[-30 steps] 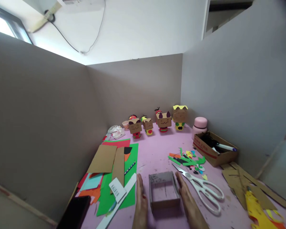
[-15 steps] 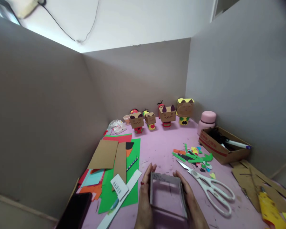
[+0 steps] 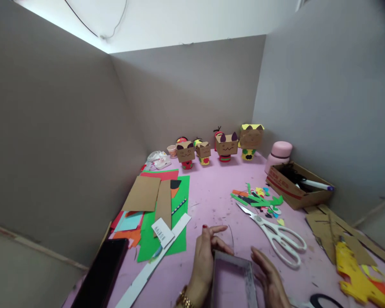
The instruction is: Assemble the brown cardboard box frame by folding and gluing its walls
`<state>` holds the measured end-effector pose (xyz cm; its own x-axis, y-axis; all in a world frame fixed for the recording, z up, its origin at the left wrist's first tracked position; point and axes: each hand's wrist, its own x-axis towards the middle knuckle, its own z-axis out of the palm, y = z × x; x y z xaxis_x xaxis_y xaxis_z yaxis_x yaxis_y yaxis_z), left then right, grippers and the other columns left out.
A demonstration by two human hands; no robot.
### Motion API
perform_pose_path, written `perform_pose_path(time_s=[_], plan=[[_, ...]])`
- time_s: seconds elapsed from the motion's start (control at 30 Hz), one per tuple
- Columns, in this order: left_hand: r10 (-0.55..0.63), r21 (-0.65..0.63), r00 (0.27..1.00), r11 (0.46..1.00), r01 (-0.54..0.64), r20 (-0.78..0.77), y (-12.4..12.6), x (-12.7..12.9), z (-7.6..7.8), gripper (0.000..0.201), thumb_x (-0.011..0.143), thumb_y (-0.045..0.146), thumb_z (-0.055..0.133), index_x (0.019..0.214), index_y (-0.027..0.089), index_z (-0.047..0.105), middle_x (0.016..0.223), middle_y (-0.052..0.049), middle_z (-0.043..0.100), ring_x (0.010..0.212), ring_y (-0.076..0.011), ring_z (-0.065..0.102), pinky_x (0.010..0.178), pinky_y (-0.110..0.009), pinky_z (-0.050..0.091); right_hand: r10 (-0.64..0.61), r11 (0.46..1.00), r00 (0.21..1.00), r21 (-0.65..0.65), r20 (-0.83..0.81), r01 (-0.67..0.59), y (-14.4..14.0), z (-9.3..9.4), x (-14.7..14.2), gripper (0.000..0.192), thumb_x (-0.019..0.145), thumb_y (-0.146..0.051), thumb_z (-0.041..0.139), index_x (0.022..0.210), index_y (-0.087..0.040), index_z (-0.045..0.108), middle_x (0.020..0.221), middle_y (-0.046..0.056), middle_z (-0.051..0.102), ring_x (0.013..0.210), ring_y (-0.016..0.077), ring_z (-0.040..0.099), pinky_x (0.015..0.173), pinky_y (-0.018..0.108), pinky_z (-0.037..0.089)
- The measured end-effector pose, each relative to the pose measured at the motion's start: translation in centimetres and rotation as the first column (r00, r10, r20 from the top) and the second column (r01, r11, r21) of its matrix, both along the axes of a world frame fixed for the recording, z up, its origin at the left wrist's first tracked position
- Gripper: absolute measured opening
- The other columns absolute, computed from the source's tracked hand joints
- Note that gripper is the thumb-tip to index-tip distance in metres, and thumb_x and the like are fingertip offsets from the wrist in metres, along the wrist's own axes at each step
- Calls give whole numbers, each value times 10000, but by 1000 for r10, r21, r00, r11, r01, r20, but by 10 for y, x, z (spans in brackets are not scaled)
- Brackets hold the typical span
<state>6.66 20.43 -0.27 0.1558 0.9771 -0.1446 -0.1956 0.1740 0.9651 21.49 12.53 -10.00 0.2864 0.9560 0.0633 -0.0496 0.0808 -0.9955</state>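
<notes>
A rectangular cardboard frame [image 3: 250, 280], open in the middle, stands at the near edge of the view, its near side cut off. My left hand [image 3: 207, 259], with a gold bracelet at the wrist, lies along the frame's left side, its fingers bent over the far left corner. My right hand [image 3: 271, 278] flanks the right wall, fingertips against or very near it. White scissors [image 3: 276, 235] lie open to the right of the frame. A thin dark strand curves on the table beyond my left fingers.
Cardboard sheets [image 3: 143, 194], green paper [image 3: 178, 252], a white strip [image 3: 150, 267] and a phone [image 3: 101, 273] lie left. Several cat-faced figures [image 3: 226, 146] stand behind. At right are paper scraps [image 3: 259, 199], a cardboard box [image 3: 298, 188], a pink bottle [image 3: 279, 156] and a yellow glue gun [image 3: 356, 273].
The frame and both hands have come closer to me. My left fingers have shifted from the side to the far left corner. The view has tilted down, showing black-handled scissors at the bottom right.
</notes>
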Motion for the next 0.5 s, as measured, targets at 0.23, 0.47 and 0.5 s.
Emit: perform_pose_path(time_s=[0.23,0.47,0.5], plan=[[55,-19,998,998,-55,-7,-40,3,-3,665,873,635,301,1223,118,532,1071,-156,705,1056,-284,612,916,-424,423,130,990,991,57,25,-131,-22,-4,-10,613,879,-672,290,1320,-318,526,1383,17,529,1310,298,420,1079,465,370],[330,11,942,944,-331,57,-96,-32,-50,515,877,587,396,1243,260,551,1422,-64,471,1320,-232,405,1118,-374,273,104,993,987,-49,-123,-111,-51,-23,-3,600,921,-614,202,1465,-362,209,1531,-38,262,1401,262,205,1091,481,335],[316,65,948,946,-319,42,-104,-35,-56,502,836,604,465,1169,262,620,1366,-69,529,1283,-255,450,1098,-367,312,102,993,988,-43,-115,-108,-53,-23,-5,592,922,-610,207,1465,-375,191,1536,-53,240,1405,257,188,1099,482,320]])
